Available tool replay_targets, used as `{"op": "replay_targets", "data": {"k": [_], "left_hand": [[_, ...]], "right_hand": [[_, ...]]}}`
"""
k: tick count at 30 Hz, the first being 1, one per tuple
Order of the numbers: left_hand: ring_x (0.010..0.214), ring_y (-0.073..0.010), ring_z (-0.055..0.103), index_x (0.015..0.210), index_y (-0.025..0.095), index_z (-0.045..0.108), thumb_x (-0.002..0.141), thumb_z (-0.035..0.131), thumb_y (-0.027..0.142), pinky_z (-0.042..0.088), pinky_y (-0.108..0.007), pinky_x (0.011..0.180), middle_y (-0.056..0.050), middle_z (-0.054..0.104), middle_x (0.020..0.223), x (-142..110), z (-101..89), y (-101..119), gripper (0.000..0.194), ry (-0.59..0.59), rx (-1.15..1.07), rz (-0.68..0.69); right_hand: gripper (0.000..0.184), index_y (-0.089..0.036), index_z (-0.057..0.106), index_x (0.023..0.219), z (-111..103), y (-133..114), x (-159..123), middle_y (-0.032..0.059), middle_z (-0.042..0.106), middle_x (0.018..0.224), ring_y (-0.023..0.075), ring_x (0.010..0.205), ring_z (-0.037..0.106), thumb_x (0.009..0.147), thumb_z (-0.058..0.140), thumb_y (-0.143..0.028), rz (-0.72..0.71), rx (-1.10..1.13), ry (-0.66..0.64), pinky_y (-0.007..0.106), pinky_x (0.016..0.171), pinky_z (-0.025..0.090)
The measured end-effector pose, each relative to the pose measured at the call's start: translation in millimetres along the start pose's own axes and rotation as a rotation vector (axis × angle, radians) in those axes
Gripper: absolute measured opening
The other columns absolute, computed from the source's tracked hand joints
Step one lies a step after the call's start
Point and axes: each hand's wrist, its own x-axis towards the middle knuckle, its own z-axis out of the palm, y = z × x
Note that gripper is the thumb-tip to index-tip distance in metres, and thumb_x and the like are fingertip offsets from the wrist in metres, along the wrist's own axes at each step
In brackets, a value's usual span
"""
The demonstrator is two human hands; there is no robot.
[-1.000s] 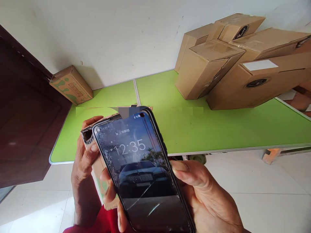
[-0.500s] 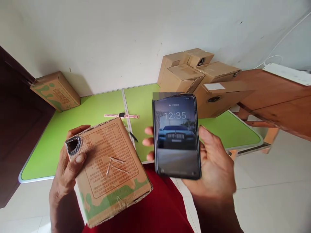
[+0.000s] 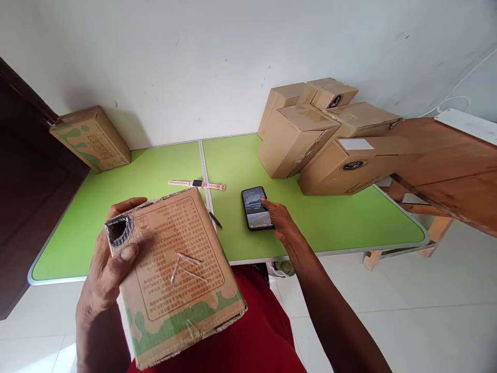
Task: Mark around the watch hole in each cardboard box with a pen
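- Box (image 3: 176, 228) sits tilted in the left hand (image 3: 114, 264), above the table's near edge and in front of the red clothing. That thumb presses the printed face just below the dark corner hole; the other fingers wrap the left side and are partly hidden, so I can't tell how spread they are.
- Cardboard should be light and fairly stiff, I'd judge, though its frayed edges look soft. The side walls seem the safest hold; the torn hole might give.
- Three thin sticks (image 3: 189, 259) lie loose on that face, like an arrowhead. They look feather-light and could roll off if the box tips further.
- Phone (image 3: 256, 220) seems to lie on the green table (image 3: 330, 228), screen up. The right hand (image 3: 283, 220) pinches its right edge, thumb over the glass; I can't see how the fingers underneath are set.
- Glass is likely slick and breakable, the body rigid; its long edges are the place to grip.
- Writing: the phone's clock reads 12:35 above a car picture. The box carries a framed panel of small characters, too fine for me to make out. The far box (image 3: 93, 140) has a printed panel, also unreadable. One carton (image 3: 330, 176) wears a white label with nothing legible.
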Motion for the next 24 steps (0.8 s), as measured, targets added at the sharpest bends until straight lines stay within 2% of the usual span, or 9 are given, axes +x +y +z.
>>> {"op": "replay_targets", "data": {"k": [4, 8, 13, 16, 20, 22, 24], "left_hand": [[0.145, -0.0448, 0.062, 0.146, 0.032, 0.068, 0.086, 0.082, 0.07, 0.054, -0.048, 0.107, -0.007, 0.07, 0.156, -4, 6.6, 8, 0.072, 0.062, -0.062, -0.07], [0.139, -0.0467, 0.064, 0.147, 0.032, 0.067, 0.087, 0.08, 0.073, 0.053, -0.055, 0.112, -0.009, 0.07, 0.153, -3, 1.7, 4, 0.074, -0.009, -0.017, -0.007], [0.133, -0.0476, 0.068, 0.149, 0.031, 0.064, 0.088, 0.079, 0.074, 0.053, -0.062, 0.112, -0.011, 0.069, 0.151, 0, -2.3, -5, 0.075, -0.033, 0.008, 0.016], [0.128, -0.0436, 0.072, 0.148, 0.032, 0.064, 0.092, 0.075, 0.072, 0.057, -0.058, 0.108, -0.009, 0.074, 0.143, -1, 2.0, -5, 0.069, -0.04, 0.014, 0.035], [0.123, -0.0383, 0.073, 0.148, 0.029, 0.065, 0.093, 0.078, 0.067, 0.058, -0.051, 0.103, -0.009, 0.076, 0.141, -3, 8.5, -3, 0.068, -0.051, -0.063, 0.067], [0.127, -0.0385, 0.072, 0.147, 0.028, 0.065, 0.093, 0.079, 0.065, 0.058, -0.052, 0.105, -0.01, 0.076, 0.143, -3, 10.7, -3, 0.067, -0.046, -0.084, 0.059], [0.129, -0.0397, 0.071, 0.146, 0.028, 0.065, 0.094, 0.078, 0.065, 0.058, -0.054, 0.108, -0.011, 0.076, 0.143, -4, 12.4, -3, 0.064, -0.052, -0.093, 0.05]], "right_hand": [[0.037, -0.017, 0.075, 0.136, -6, 3, 11, 0.0094, 0.078, 0.132, 0.0269, 0.11, 0.079, 0.112, 0.077, -0.046, 0.064, -0.243, 0.034, 0.045, 0.094, 0.07], [0.037, -0.017, 0.076, 0.134, -12, -5, 12, 0.009, 0.077, 0.136, 0.0311, 0.119, 0.078, 0.111, 0.079, -0.046, 0.017, -0.571, 0.122, 0.05, 0.101, 0.068], [0.029, -0.018, 0.078, 0.125, -8, -13, 4, 0.0098, 0.08, 0.131, 0.0281, 0.121, 0.077, 0.112, 0.076, -0.044, -0.049, -0.927, 0.219, 0.052, 0.109, 0.064], [0.027, -0.015, 0.08, 0.117, -4, -15, -5, 0.0184, 0.082, 0.124, 0.0354, 0.123, 0.078, 0.113, 0.068, -0.038, -0.082, -1.059, 0.249, 0.052, 0.106, 0.061], [0.032, -0.009, 0.081, 0.113, -1, -20, -14, 0.0327, 0.081, 0.12, 0.049, 0.119, 0.079, 0.107, 0.06, -0.032, -0.142, -1.137, 0.235, 0.056, 0.096, 0.06], [0.036, -0.007, 0.081, 0.113, 0, -25, -20, 0.0372, 0.079, 0.122, 0.0537, 0.118, 0.078, 0.103, 0.057, -0.032, -0.184, -1.134, 0.235, 0.062, 0.095, 0.06], [0.043, -0.005, 0.079, 0.121, 3, -30, -31, 0.0389, 0.076, 0.133, 0.0548, 0.124, 0.075, 0.1, 0.057, -0.035, -0.262, -1.098, 0.234, 0.067, 0.101, 0.059]]}}
